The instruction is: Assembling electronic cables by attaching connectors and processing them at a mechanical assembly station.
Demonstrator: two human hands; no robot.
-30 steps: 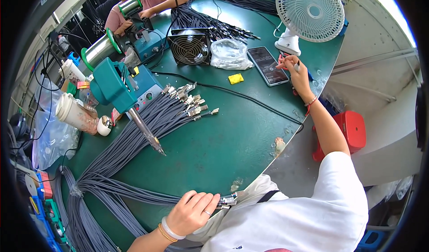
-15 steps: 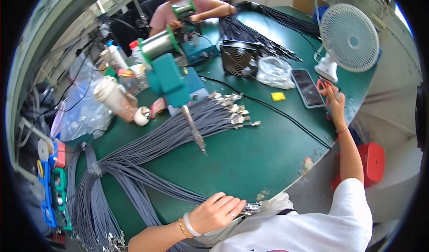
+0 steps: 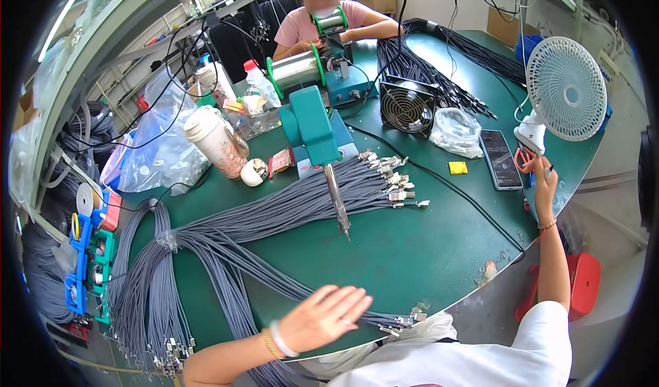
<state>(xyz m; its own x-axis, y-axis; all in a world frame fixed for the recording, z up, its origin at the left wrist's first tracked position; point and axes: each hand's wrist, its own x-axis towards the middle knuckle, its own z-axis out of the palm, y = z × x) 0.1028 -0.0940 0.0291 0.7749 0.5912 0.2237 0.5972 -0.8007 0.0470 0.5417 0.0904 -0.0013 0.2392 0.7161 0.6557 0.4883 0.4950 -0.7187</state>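
My left hand (image 3: 322, 316) hovers open, fingers spread, over the front edge of the green table (image 3: 439, 250). Just right of it lie the metal connector ends (image 3: 401, 322) of a grey cable bundle (image 3: 226, 250). My right arm stretches far right, where my right hand (image 3: 546, 186) is closed at the red-handled scissors (image 3: 524, 158) beside the base of a white desk fan (image 3: 564, 88). A second fan of grey cables with metal plugs (image 3: 395, 181) lies mid-table under a soldering iron (image 3: 338, 202).
A teal solder stand (image 3: 310, 123), black square fan (image 3: 408, 106), plastic bag (image 3: 456, 132), phone (image 3: 500, 159), yellow block (image 3: 458, 168) and lidded cup (image 3: 214, 140) crowd the table. Another person (image 3: 322, 23) works at the far side. A red stool (image 3: 583, 284) stands at right.
My left hand let go of the cable connectors it gripped and opened, fingers spread above them. My head turned left, shifting the view. My right hand stays by the fan base.
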